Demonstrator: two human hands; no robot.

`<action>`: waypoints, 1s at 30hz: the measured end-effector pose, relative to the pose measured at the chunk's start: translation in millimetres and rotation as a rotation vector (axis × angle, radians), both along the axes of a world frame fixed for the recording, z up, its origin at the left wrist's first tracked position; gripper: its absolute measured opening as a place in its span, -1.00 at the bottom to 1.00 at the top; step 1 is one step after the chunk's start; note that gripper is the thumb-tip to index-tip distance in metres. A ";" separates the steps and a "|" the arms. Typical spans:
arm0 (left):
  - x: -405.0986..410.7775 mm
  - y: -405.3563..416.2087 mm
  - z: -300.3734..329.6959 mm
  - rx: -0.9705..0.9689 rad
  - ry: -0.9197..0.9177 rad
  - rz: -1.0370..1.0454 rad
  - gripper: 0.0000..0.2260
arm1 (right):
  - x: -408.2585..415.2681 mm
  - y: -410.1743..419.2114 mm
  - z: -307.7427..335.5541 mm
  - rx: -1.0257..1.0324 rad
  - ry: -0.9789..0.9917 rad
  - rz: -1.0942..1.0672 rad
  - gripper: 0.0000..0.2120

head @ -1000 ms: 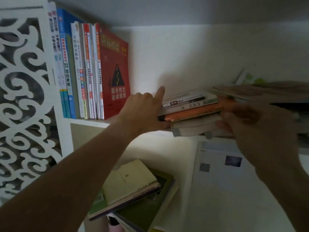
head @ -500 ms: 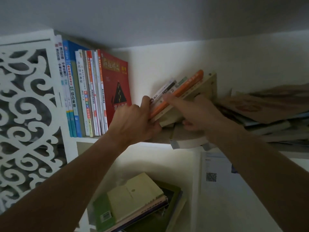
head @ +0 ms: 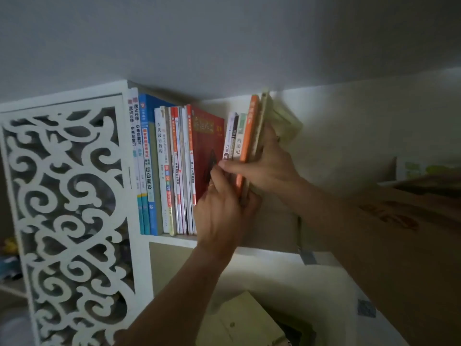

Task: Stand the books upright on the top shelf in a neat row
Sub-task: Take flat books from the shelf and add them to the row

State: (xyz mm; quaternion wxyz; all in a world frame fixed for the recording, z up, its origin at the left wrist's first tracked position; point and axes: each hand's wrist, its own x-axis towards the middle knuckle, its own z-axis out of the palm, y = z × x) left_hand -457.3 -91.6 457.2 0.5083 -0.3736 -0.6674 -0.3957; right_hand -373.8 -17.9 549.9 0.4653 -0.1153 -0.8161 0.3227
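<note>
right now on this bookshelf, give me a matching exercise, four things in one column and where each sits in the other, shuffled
Things:
1. red book
2. orange book
3. fretwork panel
4. pale green book

Places:
A. lower shelf
B. far left of the bookcase
C. right end of the standing row
D. held between left hand and right hand

Pairs: 1-C, 2-D, 3-B, 4-A

A white side panel (head: pixel 67 196) with cut-out scroll ornament stands at the left. Above is a grey wall (head: pixel 224 41). On the lower level lies a pale green notebook (head: pixel 239 323); under it is something dark, maybe another book.
</note>
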 end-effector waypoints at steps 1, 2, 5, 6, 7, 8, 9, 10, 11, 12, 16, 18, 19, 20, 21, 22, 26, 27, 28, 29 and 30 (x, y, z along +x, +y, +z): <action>-4.6 3.8 -7.5 0.037 -0.025 -0.019 -0.31 | -6.7 -2.8 -3.2 0.043 -0.065 0.035 0.13; -7.8 7.6 -15.1 0.049 -0.068 -0.070 -0.23 | -13.4 -4.1 -7.6 0.059 -0.141 0.069 0.12; -16.9 8.4 -29.1 -0.049 -0.090 -0.043 -0.19 | -24.3 -4.6 -19.5 0.021 -0.233 0.165 0.10; -18.4 6.4 -29.9 -0.089 -0.057 0.034 -0.20 | -23.6 -0.9 -21.9 0.000 -0.221 0.198 0.06; -18.1 2.7 -28.1 -0.117 -0.023 0.102 -0.21 | -21.2 3.8 -24.6 -0.028 -0.204 0.230 -0.01; -16.5 -2.9 -25.5 -0.131 0.000 0.144 -0.23 | -18.3 7.5 -26.8 -0.060 -0.194 0.260 -0.11; -14.8 -9.5 -22.5 -0.134 0.019 0.169 -0.23 | -14.6 10.4 -29.0 -0.082 -0.189 0.280 -0.19; -14.7 -15.6 -19.6 -0.138 0.053 0.185 -0.23 | -12.9 13.7 -31.4 -0.085 -0.189 0.286 -0.24; -17.1 -20.0 -17.6 -0.154 0.101 0.202 -0.23 | -11.6 16.0 -33.1 -0.069 -0.187 0.278 -0.26; -19.8 -22.8 -14.2 -0.181 0.161 0.218 -0.25 | -12.1 18.5 -33.7 -0.058 -0.189 0.263 -0.26; -40.0 -23.1 -4.1 -0.320 0.212 0.283 -0.23 | -15.8 22.5 -36.4 -0.077 -0.225 0.336 -0.38; -50.0 -24.7 -2.0 -0.376 0.183 0.301 -0.21 | -21.1 21.7 -40.2 -0.059 -0.270 0.322 -0.42; -54.2 -25.9 -0.7 -0.390 0.188 0.302 -0.20 | -23.8 20.0 -40.3 -0.033 -0.276 0.305 -0.44; -56.9 -27.6 1.4 -0.396 0.194 0.296 -0.20 | -26.5 20.1 -39.9 -0.013 -0.280 0.288 -0.43; -57.9 -29.3 3.5 -0.400 0.197 0.280 -0.18 | -27.5 19.3 -39.6 -0.014 -0.278 0.286 -0.41; -56.8 -31.4 5.2 -0.409 0.194 0.258 -0.15 | -25.3 18.9 -38.9 -0.032 -0.300 0.300 -0.40; -44.7 -41.6 0.3 -0.480 0.143 0.198 0.12 | -16.0 18.5 -53.1 -0.073 -0.419 0.335 -0.49; -42.9 -42.6 -2.9 -0.478 0.127 0.181 0.14 | -17.4 17.9 -57.3 -0.044 -0.404 0.300 -0.37; -42.5 -43.4 -6.1 -0.468 0.116 0.160 0.12 | -20.0 14.6 -59.9 -0.022 -0.383 0.264 -0.22; -43.5 -43.8 -7.8 -0.455 0.108 0.140 0.09 | -24.3 12.1 -62.0 0.007 -0.359 0.262 -0.13; -45.3 -44.0 -7.4 -0.442 0.106 0.123 0.05 | -29.0 9.6 -62.3 0.026 -0.351 0.253 -0.08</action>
